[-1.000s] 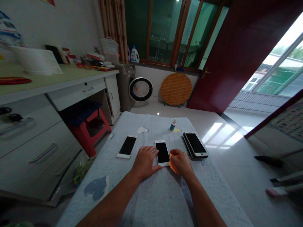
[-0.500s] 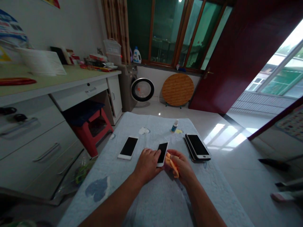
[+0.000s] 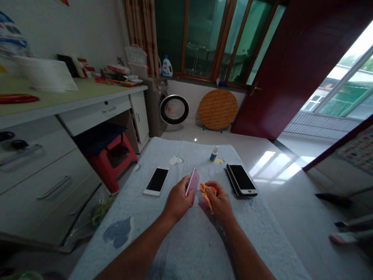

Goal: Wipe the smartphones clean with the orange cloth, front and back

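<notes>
My left hand (image 3: 178, 201) is closed around a pink-backed smartphone (image 3: 193, 181), tilted up on its edge with its back toward the right. In my right hand (image 3: 220, 202) a crumpled orange cloth (image 3: 207, 193) is pinched, just right of the phone and apart from it. To the left, a white smartphone (image 3: 156, 181) lies face up on the light blue cloth cover (image 3: 186, 249). On the right, another white-framed phone (image 3: 242, 178) rests on a dark one, partly hidden beneath it. A small spray bottle (image 3: 213, 154) stands upright behind my hands.
A desk (image 3: 96, 99) with drawers runs along the left, with a red stool (image 3: 115, 159) under it. Beyond the covered table are a washing machine with its round door (image 3: 175, 109) open, a round wooden tabletop (image 3: 218, 109) and a dark red door (image 3: 279, 70).
My left hand has turned the phone from screen-up to show its pink back. My right hand, still holding the orange cloth, has shifted slightly left and the cloth is off the phone's edge.
</notes>
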Demonstrator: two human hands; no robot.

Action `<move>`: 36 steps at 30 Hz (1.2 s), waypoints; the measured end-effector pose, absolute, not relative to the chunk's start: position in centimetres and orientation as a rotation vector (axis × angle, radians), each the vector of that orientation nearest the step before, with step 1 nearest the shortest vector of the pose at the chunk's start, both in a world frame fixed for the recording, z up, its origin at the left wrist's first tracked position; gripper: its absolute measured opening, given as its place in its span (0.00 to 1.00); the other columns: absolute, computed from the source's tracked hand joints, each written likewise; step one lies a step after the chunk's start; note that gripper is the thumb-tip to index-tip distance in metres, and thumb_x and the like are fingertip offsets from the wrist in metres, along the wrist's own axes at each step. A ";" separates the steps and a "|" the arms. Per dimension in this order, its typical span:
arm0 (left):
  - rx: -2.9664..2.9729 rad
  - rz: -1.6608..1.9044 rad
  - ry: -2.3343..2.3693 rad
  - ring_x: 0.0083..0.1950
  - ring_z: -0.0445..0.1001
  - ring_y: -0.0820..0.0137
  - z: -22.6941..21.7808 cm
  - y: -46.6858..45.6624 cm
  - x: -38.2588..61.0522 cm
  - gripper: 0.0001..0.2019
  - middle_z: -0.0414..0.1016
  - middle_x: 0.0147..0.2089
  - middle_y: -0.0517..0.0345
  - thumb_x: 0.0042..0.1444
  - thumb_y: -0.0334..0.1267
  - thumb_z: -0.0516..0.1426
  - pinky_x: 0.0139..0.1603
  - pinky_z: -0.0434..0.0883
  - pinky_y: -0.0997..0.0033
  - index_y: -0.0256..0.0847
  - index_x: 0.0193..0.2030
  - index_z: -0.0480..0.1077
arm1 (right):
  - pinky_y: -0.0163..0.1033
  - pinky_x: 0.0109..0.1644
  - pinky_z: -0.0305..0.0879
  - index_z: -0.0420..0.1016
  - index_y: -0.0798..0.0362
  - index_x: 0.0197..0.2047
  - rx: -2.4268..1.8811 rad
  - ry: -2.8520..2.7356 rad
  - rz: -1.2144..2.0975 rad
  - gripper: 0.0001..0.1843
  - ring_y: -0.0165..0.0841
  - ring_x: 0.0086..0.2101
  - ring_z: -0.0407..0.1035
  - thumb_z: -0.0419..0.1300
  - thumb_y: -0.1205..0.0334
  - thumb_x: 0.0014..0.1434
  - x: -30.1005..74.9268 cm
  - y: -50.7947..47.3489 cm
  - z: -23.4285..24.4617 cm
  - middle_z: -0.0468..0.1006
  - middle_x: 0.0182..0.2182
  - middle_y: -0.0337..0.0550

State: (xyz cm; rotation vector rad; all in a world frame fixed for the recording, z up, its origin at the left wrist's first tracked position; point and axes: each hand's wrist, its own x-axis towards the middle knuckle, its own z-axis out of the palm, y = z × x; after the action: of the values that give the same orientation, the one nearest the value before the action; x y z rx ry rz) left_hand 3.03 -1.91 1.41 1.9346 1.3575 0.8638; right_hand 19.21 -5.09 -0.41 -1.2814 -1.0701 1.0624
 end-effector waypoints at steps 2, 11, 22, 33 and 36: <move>1.867 0.811 1.319 0.49 0.74 0.65 1.7 -1.9 3.0 0.26 0.74 0.51 0.54 0.53 0.31 0.53 0.46 0.70 0.68 0.43 0.60 0.59 | 0.32 0.30 0.62 0.71 0.51 0.39 -1.331 -1.167 0.939 0.12 0.29 0.27 0.66 0.59 0.52 0.56 19.2 -5.0 -0.6 0.73 0.28 0.37; 2.128 0.539 1.262 0.52 0.72 0.57 1.6 -2.1 2.4 0.34 0.72 0.54 0.51 0.47 0.43 0.62 0.45 0.67 0.65 0.46 0.61 0.57 | 0.37 0.45 0.64 0.72 0.52 0.35 -1.427 -1.555 0.488 0.08 0.34 0.38 0.68 0.52 0.64 0.58 18.6 -4.6 -1.0 0.74 0.37 0.46; 2.306 0.301 1.462 0.46 0.74 0.58 0.3 -1.3 1.9 0.32 0.72 0.47 0.52 0.42 0.55 0.64 0.43 0.68 0.65 0.43 0.52 0.64 | 0.44 0.55 0.59 0.74 0.51 0.47 -1.480 -1.996 0.484 0.17 0.38 0.48 0.63 0.56 0.72 0.54 18.6 -5.4 -0.4 0.71 0.50 0.48; 2.523 0.283 1.455 0.52 0.64 0.55 1.5 -1.7 1.6 0.30 0.68 0.49 0.50 0.43 0.61 0.61 0.52 0.63 0.58 0.41 0.46 0.68 | 0.33 0.40 0.62 0.77 0.52 0.37 -1.395 -1.969 0.602 0.15 0.30 0.36 0.66 0.54 0.77 0.54 18.9 -5.2 -0.3 0.71 0.34 0.41; 2.556 0.276 1.489 0.50 0.64 0.54 1.7 -2.1 1.9 0.26 0.69 0.45 0.49 0.47 0.62 0.58 0.49 0.63 0.57 0.40 0.42 0.69 | 0.34 0.41 0.61 0.77 0.52 0.38 -1.357 -2.035 0.636 0.13 0.30 0.36 0.67 0.55 0.75 0.55 18.6 -5.5 0.4 0.72 0.33 0.40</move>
State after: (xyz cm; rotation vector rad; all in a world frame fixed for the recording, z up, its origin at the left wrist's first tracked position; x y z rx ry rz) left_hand 1.86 -2.10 1.68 2.5564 1.4888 0.2758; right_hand 18.61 -5.48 0.44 -1.3567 -2.0351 0.6357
